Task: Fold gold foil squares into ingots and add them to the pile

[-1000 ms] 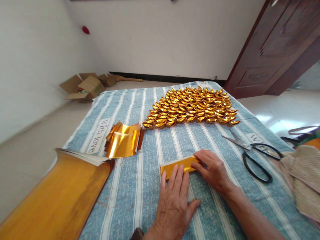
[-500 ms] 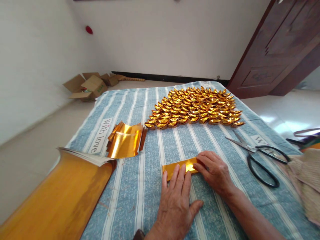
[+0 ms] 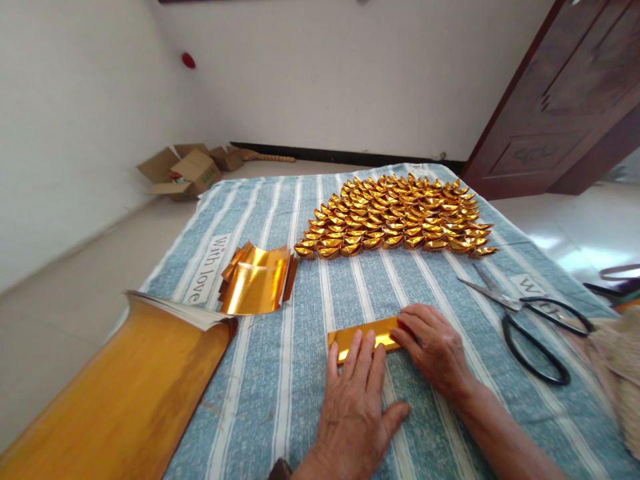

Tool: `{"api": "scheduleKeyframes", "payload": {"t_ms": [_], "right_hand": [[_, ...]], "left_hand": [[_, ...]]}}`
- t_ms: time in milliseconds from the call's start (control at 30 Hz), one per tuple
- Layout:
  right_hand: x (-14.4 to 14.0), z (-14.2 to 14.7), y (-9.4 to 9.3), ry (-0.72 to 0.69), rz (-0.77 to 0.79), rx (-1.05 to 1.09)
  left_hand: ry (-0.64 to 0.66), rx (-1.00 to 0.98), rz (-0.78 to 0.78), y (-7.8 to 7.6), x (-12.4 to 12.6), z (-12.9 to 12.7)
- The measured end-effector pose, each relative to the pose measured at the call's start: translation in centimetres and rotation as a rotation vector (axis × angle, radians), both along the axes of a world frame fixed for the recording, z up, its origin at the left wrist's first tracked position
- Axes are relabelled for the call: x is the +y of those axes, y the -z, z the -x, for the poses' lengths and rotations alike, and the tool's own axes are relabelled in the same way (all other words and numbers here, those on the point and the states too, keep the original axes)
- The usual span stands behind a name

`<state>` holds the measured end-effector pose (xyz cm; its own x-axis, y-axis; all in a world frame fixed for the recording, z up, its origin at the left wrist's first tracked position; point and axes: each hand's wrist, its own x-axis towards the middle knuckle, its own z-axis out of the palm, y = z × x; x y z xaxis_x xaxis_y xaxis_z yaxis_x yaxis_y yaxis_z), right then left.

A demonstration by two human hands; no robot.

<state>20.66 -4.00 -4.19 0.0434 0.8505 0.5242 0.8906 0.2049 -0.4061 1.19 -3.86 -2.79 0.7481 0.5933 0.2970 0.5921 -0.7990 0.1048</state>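
A folded strip of gold foil paper (image 3: 361, 335) lies flat on the blue striped cloth (image 3: 285, 393) in front of me. My left hand (image 3: 355, 407) rests palm down, its fingertips pressing the strip's near edge. My right hand (image 3: 434, 349) presses on the strip's right end with its fingers bent. Farther back, many folded gold paper ingots (image 3: 395, 217) stand in tight rows. A small pile of cut gold sheets (image 3: 257, 283) lies to the left of the strip.
A large curled stack of gold paper (image 3: 120, 393) covers the near left corner. Black scissors (image 3: 530, 317) lie open at the right, beside a beige cloth (image 3: 620, 360). Cardboard boxes (image 3: 183, 172) sit on the floor by the wall; a brown door (image 3: 560, 100) stands at the right.
Both hands stay on the gold strip with only slight finger shifts. The view has drifted a little to the left and down.
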Motion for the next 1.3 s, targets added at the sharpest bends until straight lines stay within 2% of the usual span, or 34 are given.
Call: {"api": "scheduleKeyframes", "payload": {"t_ms": [333, 700, 1000, 1300], "right_hand": [[0.0, 0.1, -0.1, -0.001, 0.012, 0.003], [-0.2, 0.4, 0.0, 0.022, 0.005, -0.093], [-0.5, 0.7, 0.4, 0.074, -0.027, -0.259], [-1.3, 1.0, 0.3, 0.084, 0.057, -0.271]], "left_hand": [[-0.014, 0.021, 0.037, -0.1, -0.1, -0.1], [-0.024, 0.078, 0.127, -0.6, -0.1, -0.3], [-0.055, 0.073, 0.287, -0.9, -0.4, -0.3], [-0.057, 0.068, 0.319, -0.7, -0.4, -0.3]]}}
